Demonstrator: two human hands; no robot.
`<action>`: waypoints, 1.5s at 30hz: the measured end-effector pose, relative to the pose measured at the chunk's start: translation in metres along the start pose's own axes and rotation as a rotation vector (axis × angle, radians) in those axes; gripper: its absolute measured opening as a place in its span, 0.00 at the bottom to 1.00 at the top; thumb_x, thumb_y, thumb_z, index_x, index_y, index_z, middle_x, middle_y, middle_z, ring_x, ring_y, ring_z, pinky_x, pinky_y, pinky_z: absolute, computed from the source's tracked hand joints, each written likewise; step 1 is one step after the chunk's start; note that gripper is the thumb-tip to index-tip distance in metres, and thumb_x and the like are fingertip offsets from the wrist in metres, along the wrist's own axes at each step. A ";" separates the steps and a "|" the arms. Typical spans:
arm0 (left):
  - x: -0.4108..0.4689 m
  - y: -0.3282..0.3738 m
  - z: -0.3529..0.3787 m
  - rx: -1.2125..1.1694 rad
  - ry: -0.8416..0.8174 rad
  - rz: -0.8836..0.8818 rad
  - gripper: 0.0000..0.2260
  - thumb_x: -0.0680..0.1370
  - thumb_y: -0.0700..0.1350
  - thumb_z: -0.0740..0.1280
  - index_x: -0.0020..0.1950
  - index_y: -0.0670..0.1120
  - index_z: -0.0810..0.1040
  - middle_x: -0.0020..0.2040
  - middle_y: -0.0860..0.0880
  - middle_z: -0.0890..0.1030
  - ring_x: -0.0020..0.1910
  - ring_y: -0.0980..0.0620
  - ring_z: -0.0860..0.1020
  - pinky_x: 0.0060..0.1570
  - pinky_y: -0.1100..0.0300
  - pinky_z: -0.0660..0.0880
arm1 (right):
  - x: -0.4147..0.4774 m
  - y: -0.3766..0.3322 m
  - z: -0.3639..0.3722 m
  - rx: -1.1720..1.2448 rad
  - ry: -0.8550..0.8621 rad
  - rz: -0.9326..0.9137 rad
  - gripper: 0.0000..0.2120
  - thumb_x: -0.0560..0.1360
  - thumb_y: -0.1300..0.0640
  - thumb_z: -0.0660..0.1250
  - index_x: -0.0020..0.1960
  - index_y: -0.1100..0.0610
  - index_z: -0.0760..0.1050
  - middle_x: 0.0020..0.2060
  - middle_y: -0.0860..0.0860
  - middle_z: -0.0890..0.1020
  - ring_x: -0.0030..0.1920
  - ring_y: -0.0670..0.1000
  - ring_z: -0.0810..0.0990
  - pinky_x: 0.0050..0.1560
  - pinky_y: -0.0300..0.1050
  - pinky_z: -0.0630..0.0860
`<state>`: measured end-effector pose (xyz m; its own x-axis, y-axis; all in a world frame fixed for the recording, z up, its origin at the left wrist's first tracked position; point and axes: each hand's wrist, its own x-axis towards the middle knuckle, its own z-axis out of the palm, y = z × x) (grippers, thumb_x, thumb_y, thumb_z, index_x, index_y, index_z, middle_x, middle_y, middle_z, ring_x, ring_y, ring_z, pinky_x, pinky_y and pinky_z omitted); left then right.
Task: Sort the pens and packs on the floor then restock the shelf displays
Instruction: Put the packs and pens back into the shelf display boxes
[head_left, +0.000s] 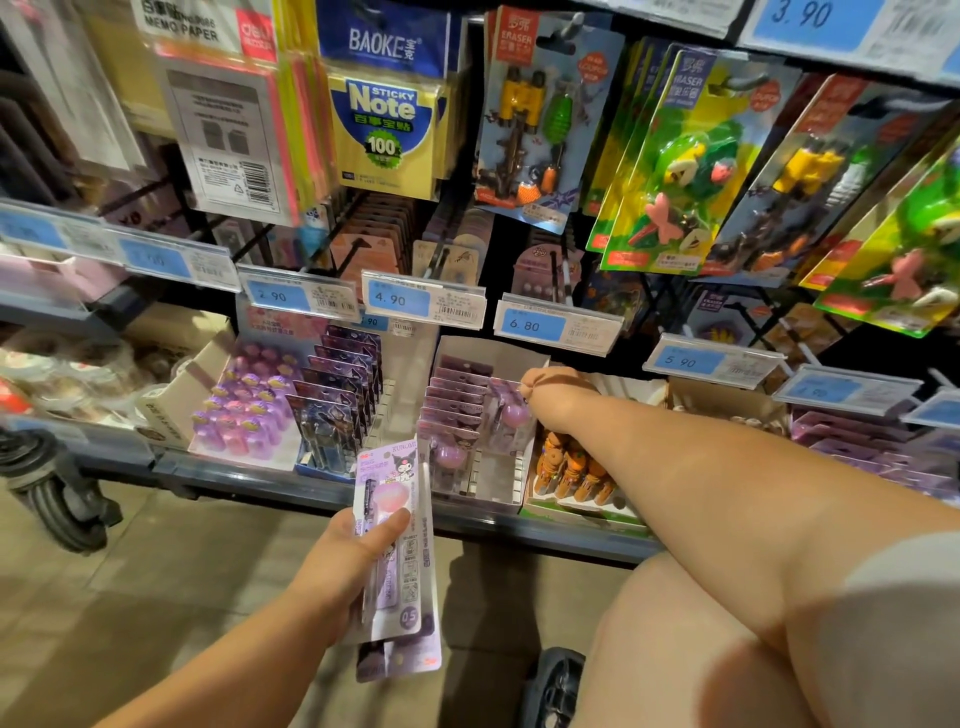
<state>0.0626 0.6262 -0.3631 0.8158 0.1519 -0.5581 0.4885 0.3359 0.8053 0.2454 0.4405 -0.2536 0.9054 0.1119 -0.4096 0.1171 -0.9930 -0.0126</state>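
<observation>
Lilac card under clear blister plastic, gripped in the left hand: fingers curled behind a small stack of pen packs, thumb pressed flat across the front. At least two packs in that stack, slightly fanned, held low before the shelf lip and above the floor.

Right hand reaching further in, fingers bunched tight at the top edge of one more lilac pack, apparently pinching it, fingertips hidden behind the knuckles. That pack tilted, half inside the white cardboard display box, beside a standing row of matching cards.

Probably light, judging by the thin card and the slender pen inside. Backing seemingly stiff enough to stand on edge; blister glossy, likely slippery and easily dented. Best taken by the bare card margin at top or side, not by the bubble.

Outward from there: dark-printed packs in ranks to the left, rounded purple caps in a tray beyond, orange figures in the neighbouring box. Blue-and-white price tags along the rail. Overhead, yellow sticky-note pads and bright eraser cards hanging from hooks.
</observation>
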 end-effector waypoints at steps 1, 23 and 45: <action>0.000 0.000 0.000 -0.003 0.001 0.000 0.16 0.76 0.43 0.71 0.61 0.39 0.74 0.48 0.37 0.85 0.46 0.37 0.84 0.45 0.44 0.80 | 0.002 -0.001 0.000 0.021 -0.005 0.000 0.17 0.80 0.64 0.58 0.68 0.61 0.71 0.61 0.59 0.75 0.57 0.57 0.75 0.61 0.45 0.71; 0.006 0.006 0.002 0.046 -0.083 0.080 0.36 0.59 0.60 0.78 0.62 0.44 0.75 0.51 0.40 0.85 0.49 0.38 0.84 0.55 0.36 0.77 | 0.015 0.004 0.004 0.199 0.043 0.006 0.16 0.82 0.51 0.58 0.35 0.52 0.64 0.34 0.48 0.68 0.48 0.51 0.69 0.41 0.41 0.66; -0.024 0.028 0.015 0.029 -0.232 0.024 0.10 0.79 0.49 0.68 0.59 0.47 0.78 0.49 0.50 0.86 0.47 0.53 0.84 0.46 0.59 0.76 | -0.029 -0.046 0.009 0.393 -0.170 -0.347 0.07 0.79 0.54 0.64 0.52 0.56 0.69 0.39 0.50 0.72 0.32 0.47 0.72 0.32 0.41 0.73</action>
<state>0.0614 0.6181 -0.3239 0.8747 -0.0591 -0.4811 0.4744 0.3076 0.8248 0.2098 0.4827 -0.2489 0.7584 0.4598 -0.4619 0.2063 -0.8416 -0.4991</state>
